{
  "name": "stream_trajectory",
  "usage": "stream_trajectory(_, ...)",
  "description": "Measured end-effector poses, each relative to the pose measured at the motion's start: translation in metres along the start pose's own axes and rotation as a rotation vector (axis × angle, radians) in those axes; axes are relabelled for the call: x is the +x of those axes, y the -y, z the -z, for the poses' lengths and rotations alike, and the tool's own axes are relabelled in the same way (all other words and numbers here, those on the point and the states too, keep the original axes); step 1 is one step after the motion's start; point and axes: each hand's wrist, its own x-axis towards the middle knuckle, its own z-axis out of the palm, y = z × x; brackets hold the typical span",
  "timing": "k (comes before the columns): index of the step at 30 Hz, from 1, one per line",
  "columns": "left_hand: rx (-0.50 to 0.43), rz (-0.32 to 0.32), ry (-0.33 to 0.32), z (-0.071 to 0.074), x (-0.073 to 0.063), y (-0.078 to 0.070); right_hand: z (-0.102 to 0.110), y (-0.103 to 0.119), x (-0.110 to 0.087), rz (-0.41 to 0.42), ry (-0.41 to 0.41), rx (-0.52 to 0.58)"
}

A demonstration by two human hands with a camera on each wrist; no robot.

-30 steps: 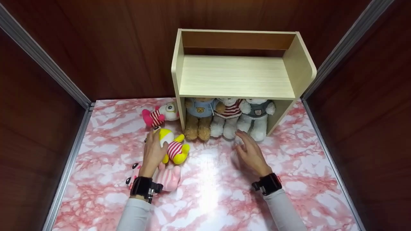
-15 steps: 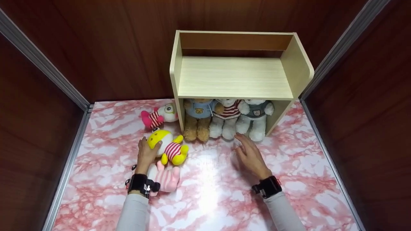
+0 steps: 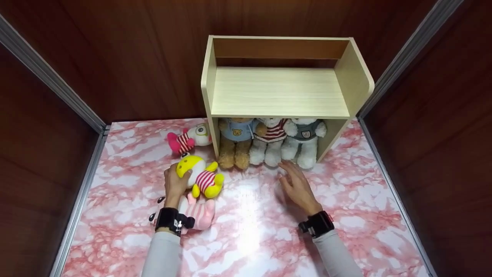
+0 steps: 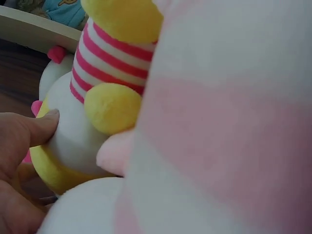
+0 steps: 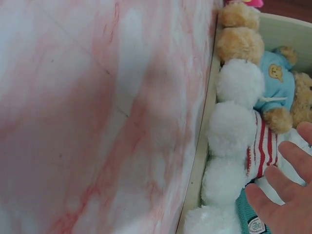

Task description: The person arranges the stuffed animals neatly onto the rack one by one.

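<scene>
A yellow and white plush frog (image 3: 207, 181) in a pink-striped top lies on the surface, left of the shelf's front. My left hand (image 3: 175, 185) grips its head, and in the left wrist view the thumb (image 4: 44, 127) presses the white face while the fingers go behind it. Under my left wrist lies a pink-striped plush toy (image 3: 200, 213), its head partly covered by the wrist camera. My right hand (image 3: 300, 188) hovers or rests before the shelf's lower level, fingers extended and apart in the right wrist view, holding nothing.
A two-level wooden shelf (image 3: 280, 92) stands at the back. Its lower level holds a brown bear (image 3: 236, 148), a bear in red stripes (image 3: 271, 146) and a white bear (image 3: 305, 148). A pink and white plush toy (image 3: 186, 142) lies against its left side.
My left hand has slid from over the frog's head to its outer left side, uncovering the yellow crown. The frog and my right hand have hardly moved.
</scene>
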Motion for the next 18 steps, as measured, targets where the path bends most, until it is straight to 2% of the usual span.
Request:
stream_trajectory(5, -0.093, -0.064, -0.073, -0.001, -0.006, -0.006, 0.001, 0.005, 0.004, -0.027, 0.004, 0.020)
stream_trajectory(11, -0.180, -0.176, -0.131, 0.003, -0.015, -0.025, 0.001, 0.010, 0.007, -0.024, -0.007, 0.047)
stream_trajectory(14, -0.206, -0.224, -0.135, 0.003, -0.021, -0.036, 0.001, 0.013, 0.007, -0.030, -0.004, 0.062)
stream_trajectory(18, -0.221, -0.258, -0.106, -0.002, -0.035, -0.049, 0.000, 0.018, 0.007, -0.058, 0.013, 0.101)
